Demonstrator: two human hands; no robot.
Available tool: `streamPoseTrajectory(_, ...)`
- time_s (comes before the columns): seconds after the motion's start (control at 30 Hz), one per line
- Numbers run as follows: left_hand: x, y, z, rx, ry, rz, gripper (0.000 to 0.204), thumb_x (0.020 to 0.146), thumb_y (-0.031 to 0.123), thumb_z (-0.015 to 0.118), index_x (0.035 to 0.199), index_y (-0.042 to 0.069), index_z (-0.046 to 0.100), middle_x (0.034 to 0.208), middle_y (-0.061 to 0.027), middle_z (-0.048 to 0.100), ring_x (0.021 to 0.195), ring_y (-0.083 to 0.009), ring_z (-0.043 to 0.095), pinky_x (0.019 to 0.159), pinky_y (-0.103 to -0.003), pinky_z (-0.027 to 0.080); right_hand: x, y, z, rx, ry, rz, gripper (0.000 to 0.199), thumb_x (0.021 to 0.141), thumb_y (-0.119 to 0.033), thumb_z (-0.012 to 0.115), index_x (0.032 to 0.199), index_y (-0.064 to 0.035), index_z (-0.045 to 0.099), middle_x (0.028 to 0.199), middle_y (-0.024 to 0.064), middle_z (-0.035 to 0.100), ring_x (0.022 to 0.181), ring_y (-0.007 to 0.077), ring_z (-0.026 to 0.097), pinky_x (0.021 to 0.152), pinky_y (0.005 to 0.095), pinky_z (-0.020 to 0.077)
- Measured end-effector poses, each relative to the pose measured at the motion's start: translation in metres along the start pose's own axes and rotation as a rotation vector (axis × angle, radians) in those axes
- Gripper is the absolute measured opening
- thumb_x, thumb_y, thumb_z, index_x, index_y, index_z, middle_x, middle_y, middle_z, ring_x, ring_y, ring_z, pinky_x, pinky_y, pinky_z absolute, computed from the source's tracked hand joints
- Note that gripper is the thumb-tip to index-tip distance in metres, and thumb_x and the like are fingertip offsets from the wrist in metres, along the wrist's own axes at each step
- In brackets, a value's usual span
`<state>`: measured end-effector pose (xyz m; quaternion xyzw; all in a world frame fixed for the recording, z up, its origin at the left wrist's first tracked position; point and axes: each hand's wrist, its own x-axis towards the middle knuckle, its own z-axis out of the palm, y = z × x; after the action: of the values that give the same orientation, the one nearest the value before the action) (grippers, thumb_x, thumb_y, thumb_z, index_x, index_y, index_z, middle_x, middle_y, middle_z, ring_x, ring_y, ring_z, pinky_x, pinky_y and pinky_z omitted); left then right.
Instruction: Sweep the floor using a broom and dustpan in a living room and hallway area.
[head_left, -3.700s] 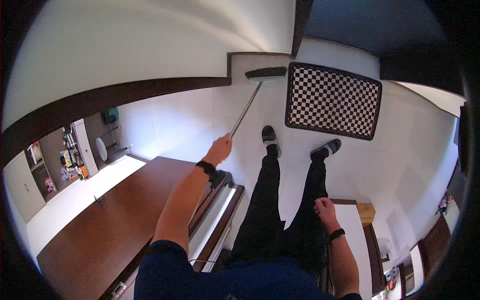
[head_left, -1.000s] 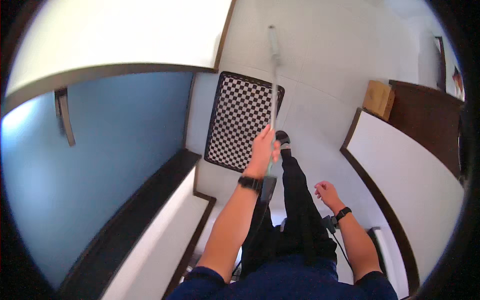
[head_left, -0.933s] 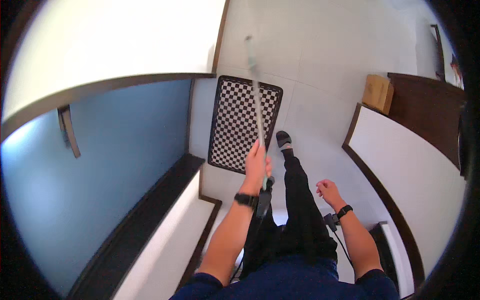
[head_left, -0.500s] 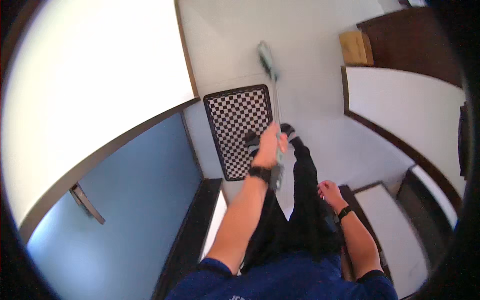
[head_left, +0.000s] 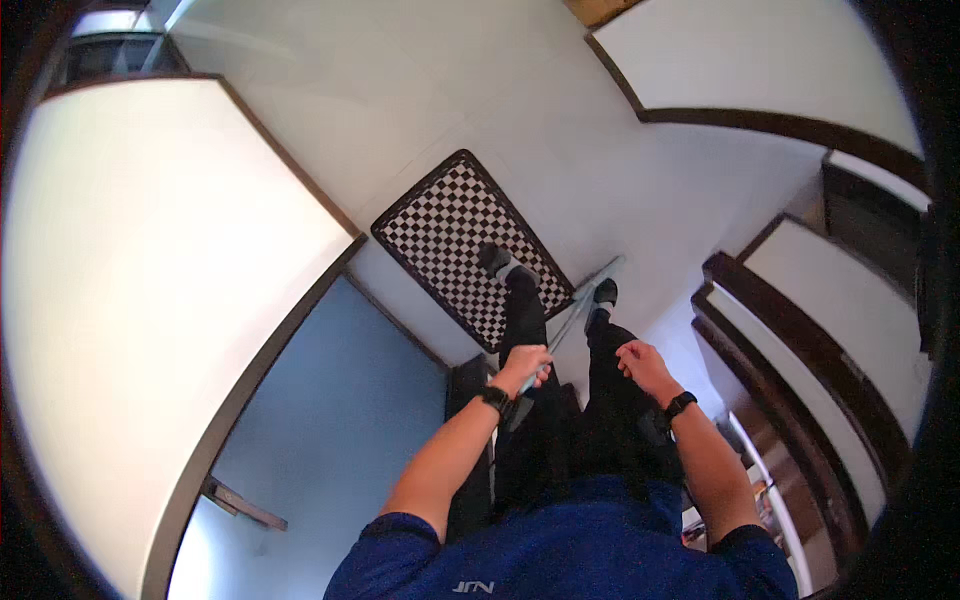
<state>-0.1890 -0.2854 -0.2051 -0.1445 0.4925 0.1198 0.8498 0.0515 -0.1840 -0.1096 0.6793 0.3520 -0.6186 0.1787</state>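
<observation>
Near the person's thighs, the left hand (head_left: pixel 526 366) has its fingers (head_left: pixel 543 377) wrapped around the broom (head_left: pixel 567 326); to its right, the right hand (head_left: pixel 645 370) hangs loosely half-curled, seemingly empty. Farther off, the broom's blurred head crosses right beside the right shoe (head_left: pixel 606 292), near the corner of the checkered mat (head_left: pixel 440 215). Swung left, it could snag the mat's edge; pulled nearer, it could knock that shoe, the gap being so tight.

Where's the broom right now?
In the head view, the broom is just right of centre, held in the left hand, its brush end beside the right shoe, near a corner of the checkered mat.
</observation>
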Motion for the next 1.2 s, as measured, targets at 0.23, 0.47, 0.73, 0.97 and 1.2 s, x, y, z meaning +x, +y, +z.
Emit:
streamPoseTrajectory(0.23, -0.039, 0.127, -0.049, 0.020, 0.271, 0.168, 0.029, 0.086, 0.012, 0.057, 0.114, 0.007, 0.053, 0.072, -0.0027, 0.052, 0.051, -0.0081, 0.045, 0.040, -0.021, 0.036, -0.005, 0.054, -0.006, 0.239, 0.082, 0.012, 0.021, 0.092, -0.020, 0.051, 0.093, -0.0005, 0.059, 0.072, 0.0045, 0.060, 0.060, 0.0103, 0.055, 0.057, 0.0245, 0.0453)
streamPoseTrajectory(0.47, -0.081, 0.223, -0.020, 0.072, 0.484, 0.621, 0.029, 0.089, 0.011, 0.053, 0.116, 0.004, 0.046, 0.067, -0.0033, 0.048, 0.047, -0.0102, 0.044, 0.037, -0.024, 0.035, -0.004, 0.118, 0.001, 0.364, 0.093, -0.027, 0.021, 0.091, -0.020, 0.052, 0.091, -0.0004, 0.060, 0.071, 0.0046, 0.060, 0.060, 0.0108, 0.055, 0.058, 0.0246, 0.0458)
streamPoseTrajectory(0.73, -0.035, 0.055, 0.166, 0.172, 0.296, 0.096, 0.030, 0.091, 0.021, 0.052, 0.121, 0.019, 0.047, 0.072, -0.0018, 0.049, 0.050, -0.0085, 0.043, 0.040, -0.020, 0.036, -0.011, 0.222, -0.002, 0.521, 0.085, 0.027, 0.024, 0.091, -0.023, 0.051, 0.090, -0.0007, 0.059, 0.070, 0.0044, 0.060, 0.061, 0.0129, 0.056, 0.057, 0.0275, 0.0465)
streamPoseTrajectory(0.97, 0.124, -0.039, 0.228, 0.262, 0.055, -0.118, 0.015, 0.086, 0.015, 0.059, 0.098, 0.012, 0.050, 0.070, -0.0027, 0.051, 0.052, -0.0082, 0.047, 0.039, -0.020, 0.034, -0.021, 0.274, -0.038, 0.699, 0.123, 0.046, 0.022, 0.090, -0.021, 0.052, 0.089, 0.0000, 0.059, 0.069, 0.0049, 0.060, 0.060, 0.0122, 0.055, 0.056, 0.0276, 0.0455)
streamPoseTrajectory(1.2, 0.079, 0.109, 0.187, 0.257, 0.200, 0.124, 0.027, 0.088, 0.016, 0.054, 0.113, 0.009, 0.047, 0.071, -0.0026, 0.050, 0.052, -0.0065, 0.044, 0.039, -0.018, 0.035, -0.029, 0.357, -0.055, 0.789, 0.211, 0.141, 0.021, 0.088, -0.020, 0.053, 0.085, 0.0000, 0.058, 0.068, 0.0048, 0.058, 0.059, 0.0129, 0.054, 0.058, 0.0266, 0.0453)
